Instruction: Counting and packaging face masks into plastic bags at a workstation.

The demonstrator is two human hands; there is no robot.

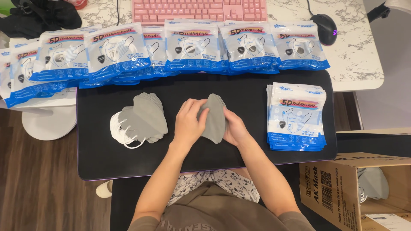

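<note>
Two bare hands meet at the middle of a black desk mat, seen from above by a camera on the person's head. The left hand and the right hand both grip a small stack of folded grey face masks, fingers curled around its edges from either side, thumbs on top; the stack stands slightly tilted between them, just above the mat.

To the left of the hands, near but apart, lies a second pile of grey masks, fanned out flat on the mat, with white ear loops spilling from its left side.

To the right, well apart from the hands, sits a neat stack of flat plastic bags (blue and white, printed with a mask picture). Along the far edge of the mat, a long overlapping row of filled mask packets of the same kind runs from left to right.

Beyond the row, on a white marble-patterned table, are a pink keyboard and a black mouse. At lower right an open cardboard box holds more grey masks
</note>
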